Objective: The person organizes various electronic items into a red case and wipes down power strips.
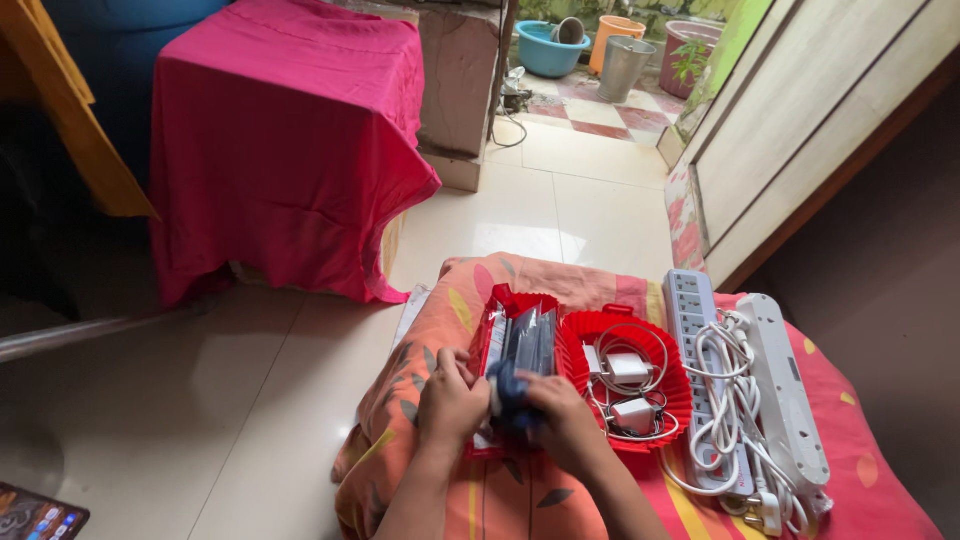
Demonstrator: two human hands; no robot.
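Both my hands meet over a red rectangular tray (497, 305) on a patterned cushion. My left hand (449, 400) and my right hand (563, 420) together grip a dark blue bundled thing (512, 393) at the tray's near end. Dark flat items (531, 340) lie lengthwise in that tray. To the right sits a round red basket (580, 345) holding white chargers (630, 368) and coiled white cables.
Two white power strips (790, 385) with tangled cords lie at the right of the orange and pink cushion (440, 320). A box draped in pink cloth (285, 140) stands on the tiled floor to the left. Buckets (545, 50) are far back. A phone corner (35, 515) shows bottom left.
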